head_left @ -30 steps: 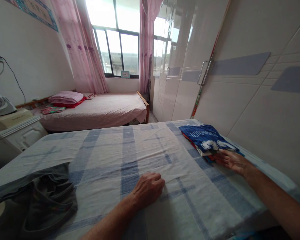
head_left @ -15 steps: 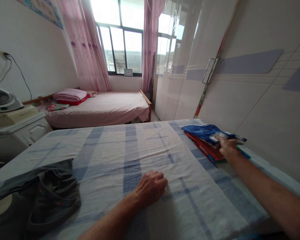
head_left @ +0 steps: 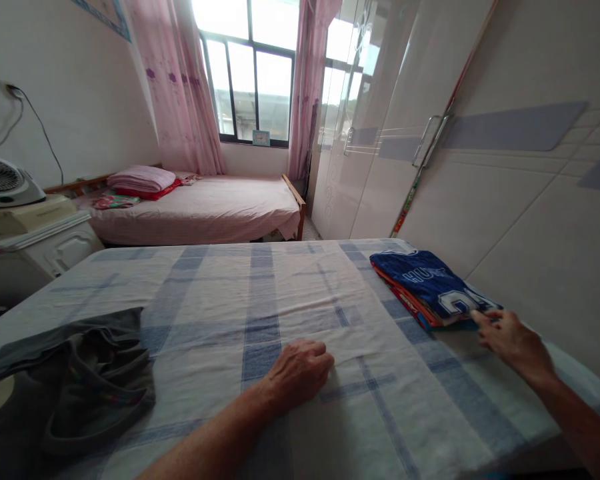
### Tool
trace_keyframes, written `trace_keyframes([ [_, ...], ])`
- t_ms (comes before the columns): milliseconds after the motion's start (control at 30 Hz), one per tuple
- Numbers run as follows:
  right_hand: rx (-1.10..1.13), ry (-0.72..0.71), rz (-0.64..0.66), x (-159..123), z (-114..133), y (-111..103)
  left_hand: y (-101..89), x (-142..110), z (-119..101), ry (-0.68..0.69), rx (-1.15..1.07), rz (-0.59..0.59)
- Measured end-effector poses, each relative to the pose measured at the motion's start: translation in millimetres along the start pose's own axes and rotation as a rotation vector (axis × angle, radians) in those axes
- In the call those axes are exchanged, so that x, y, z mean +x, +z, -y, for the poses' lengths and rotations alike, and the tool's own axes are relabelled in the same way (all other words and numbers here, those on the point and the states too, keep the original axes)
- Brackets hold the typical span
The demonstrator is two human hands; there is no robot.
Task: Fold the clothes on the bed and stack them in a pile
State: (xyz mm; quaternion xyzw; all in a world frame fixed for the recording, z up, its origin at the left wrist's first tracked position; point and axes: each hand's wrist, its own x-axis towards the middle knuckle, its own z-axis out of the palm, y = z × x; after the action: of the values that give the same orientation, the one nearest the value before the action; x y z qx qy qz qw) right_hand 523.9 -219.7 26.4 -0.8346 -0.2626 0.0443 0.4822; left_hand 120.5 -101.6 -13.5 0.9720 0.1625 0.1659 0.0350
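Observation:
A folded blue sports jersey [head_left: 420,277] with white lettering and a large number lies on top of a stack of folded clothes [head_left: 405,303], with red and orange edges showing beneath. My right hand [head_left: 517,343] is at the jersey's near right edge, fingers apart, the index fingertip at the white number. On the checked bedsheet [head_left: 310,293], my left hand [head_left: 300,373] rests as a loose fist with its fingers curled under; nothing shows in it. A dark grey garment [head_left: 95,380] lies crumpled at the left, apart from both hands.
Close on the right stands a tall glossy wardrobe [head_left: 520,187]. Beyond the sheet is a second bed [head_left: 230,207] with folded pink bedding [head_left: 143,179], below a window with pink curtains [head_left: 180,93]. A fan [head_left: 7,180] sits on a white cabinet [head_left: 70,247] at the left.
My right hand has moved right and toward me, off the middle of the jersey to its near edge. The jersey now lies flatter, its number uncovered. My left hand has stayed in place.

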Motion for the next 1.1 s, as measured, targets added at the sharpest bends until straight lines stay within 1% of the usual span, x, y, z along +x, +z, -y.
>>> trace_keyframes([
  [33,-0.164,-0.098,-0.048,-5,8,0,0.2,0,0,-0.003,-0.002,-0.003],
  [67,-0.286,-0.205,-0.068,-11,19,3,0.3,0,-1,-0.005,-0.005,-0.004],
  [100,-0.342,-0.305,-0.05,-17,33,10,0.3,0,-1,-0.006,-0.008,-0.006],
  [133,-0.329,-0.384,0.005,-24,49,21,0.3,0,-2,-0.006,-0.011,-0.009],
  [200,-0.219,-0.465,0.168,-42,81,51,-0.3,-1,-2,-0.015,-0.01,-0.024],
  [267,-0.079,-0.507,0.324,-63,108,90,-1.3,-2,0,-0.065,-0.004,-0.055],
  [333,-0.018,-0.59,0.441,-86,129,131,-2.5,-2,6,-0.157,-0.005,-0.104],
  [400,0.013,-0.663,0.515,-107,140,172,-3.7,-4,15,-0.266,-0.012,-0.152],
  [467,0.011,-0.708,0.541,-124,144,206,-4.6,-5,23,-0.353,-0.017,-0.176],
  [533,0.007,-0.733,0.542,-136,141,231,-5.2,-5,30,-0.39,-0.019,-0.166],
  [567,0.002,-0.75,0.541,-140,139,240,-5.3,-6,32,-0.391,-0.02,-0.155],
  [600,-0.014,-0.778,0.542,-142,136,246,-5.3,-5,33,-0.385,-0.019,-0.143],
  [667,-0.078,-0.865,0.544,-144,130,251,-4.7,-4,35,-0.368,-0.013,-0.127],
  [767,-0.161,-0.964,0.548,-143,124,250,-3.2,-2,37,-0.352,-0.006,-0.126],
  [967,-0.15,-0.992,0.588,-140,122,244,-1.0,-1,37,-0.34,0.019,-0.135],
  [1033,-0.13,-1.001,0.594,-139,123,243,-1.9,-1,38,-0.344,0.053,-0.107],
  [1100,-0.106,-1.008,0.607,-138,123,242,-5.9,-4,43,-0.392,0.108,-0.07],
])
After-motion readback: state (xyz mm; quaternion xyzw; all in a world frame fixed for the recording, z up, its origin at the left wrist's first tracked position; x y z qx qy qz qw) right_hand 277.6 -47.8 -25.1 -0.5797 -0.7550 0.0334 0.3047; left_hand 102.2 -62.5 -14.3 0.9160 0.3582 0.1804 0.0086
